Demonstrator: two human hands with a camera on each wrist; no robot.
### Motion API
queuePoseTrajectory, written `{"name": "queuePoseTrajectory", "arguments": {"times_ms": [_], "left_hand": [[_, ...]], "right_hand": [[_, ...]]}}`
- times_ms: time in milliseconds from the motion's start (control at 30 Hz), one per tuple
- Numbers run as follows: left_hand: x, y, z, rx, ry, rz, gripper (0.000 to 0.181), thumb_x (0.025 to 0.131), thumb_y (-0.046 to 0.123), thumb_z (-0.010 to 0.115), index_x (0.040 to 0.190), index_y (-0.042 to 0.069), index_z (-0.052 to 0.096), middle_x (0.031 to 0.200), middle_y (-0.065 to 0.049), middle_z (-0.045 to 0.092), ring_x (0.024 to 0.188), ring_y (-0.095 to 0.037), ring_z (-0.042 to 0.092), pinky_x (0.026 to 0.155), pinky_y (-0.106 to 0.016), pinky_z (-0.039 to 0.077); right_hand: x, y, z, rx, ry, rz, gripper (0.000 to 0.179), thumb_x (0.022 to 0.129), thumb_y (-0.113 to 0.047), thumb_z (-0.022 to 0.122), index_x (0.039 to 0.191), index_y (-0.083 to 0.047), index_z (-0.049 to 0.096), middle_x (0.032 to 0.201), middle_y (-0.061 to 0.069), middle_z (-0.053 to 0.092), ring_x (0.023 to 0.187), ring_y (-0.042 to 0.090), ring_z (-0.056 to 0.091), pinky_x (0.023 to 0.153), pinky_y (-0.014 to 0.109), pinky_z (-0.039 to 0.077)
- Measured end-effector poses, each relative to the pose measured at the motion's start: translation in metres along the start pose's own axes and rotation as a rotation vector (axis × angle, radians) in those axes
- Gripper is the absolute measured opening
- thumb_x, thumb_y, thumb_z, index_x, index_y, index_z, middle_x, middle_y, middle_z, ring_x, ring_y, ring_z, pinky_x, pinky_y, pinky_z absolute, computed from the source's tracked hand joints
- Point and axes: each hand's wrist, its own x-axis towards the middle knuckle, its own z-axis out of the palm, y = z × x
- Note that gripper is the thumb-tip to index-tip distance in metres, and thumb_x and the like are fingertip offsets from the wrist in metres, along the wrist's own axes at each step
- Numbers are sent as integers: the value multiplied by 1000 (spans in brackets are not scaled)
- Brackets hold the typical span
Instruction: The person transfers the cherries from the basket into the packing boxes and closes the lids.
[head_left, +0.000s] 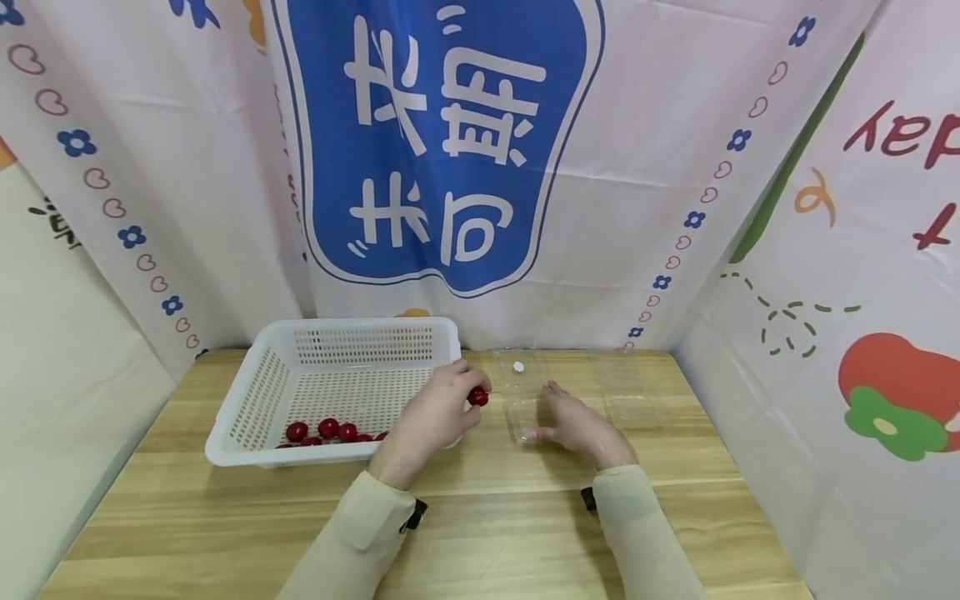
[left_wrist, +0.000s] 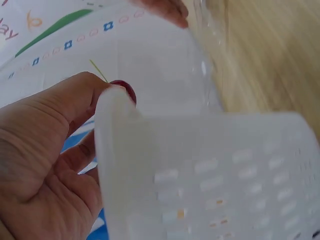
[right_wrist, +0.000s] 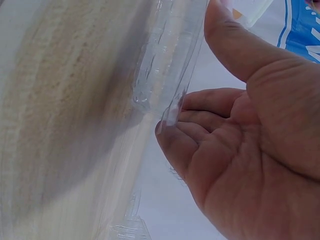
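My left hand point(head_left: 438, 404) pinches a dark red cherry point(head_left: 477, 396) between thumb and fingers, beside the right wall of a white basket point(head_left: 217, 433). In the left wrist view, the cherry point(left_wrist: 125, 89) shows a thin green stem, and the basket's rim point(left_wrist: 105, 135) hides part of it. More cherries point(head_left: 327, 428) lie along the basket's near side. My right hand point(head_left: 581, 427) holds the edge of a clear plastic box point(head_left: 517, 417), thumb at its near side and fingers at its right. The right wrist view shows fingertips against the box's rim point(right_wrist: 172, 112).
A small white round spot point(head_left: 518, 367) shows at the back part of the clear box. Another clear plastic container point(head_left: 630, 392) stands farther right on the wooden table point(head_left: 480, 533). Printed cloth point(head_left: 600, 250) hangs behind the table and along its sides.
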Motion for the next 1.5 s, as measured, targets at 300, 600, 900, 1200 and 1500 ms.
{"name": "queuePoseTrajectory", "arguments": {"times_ms": [300,600,900,1200,1500], "left_hand": [[13,12,27,21,-47,11,24,96,0,92,117,7,82,115,-10,78,108,-30,74,100,-46,71],[23,22,50,82,-87,-32,22,99,3,92,118,7,83,117,-10,78,107,-31,75,96,-44,73],[36,30,65,166,-118,-76,26,99,2,90,124,9,85,122,-10,80,109,-29,79,95,-41,74],[43,29,74,265,-176,-60,15,100,4,90,113,10,86,111,-7,80,94,-23,78,86,-33,71],[45,28,76,279,-152,-20,13,98,1,89,106,10,85,105,-7,79,89,-23,79,78,-32,69]], "right_hand": [[2,-1,-1,11,-2,-3,108,103,-39,91,179,10,31,192,31,22,179,51,29,149,65,27],[0,-2,-2,25,-8,5,108,103,-38,91,179,9,31,193,29,21,180,51,28,149,65,26],[2,0,0,35,14,-31,86,104,-33,92,164,16,53,190,33,27,179,52,29,149,66,26],[5,6,2,10,58,-41,105,100,-39,96,174,12,42,185,35,39,176,53,38,148,65,32],[-2,22,-9,26,33,-84,106,96,-39,99,176,6,44,186,29,42,175,52,40,147,67,33]]}}
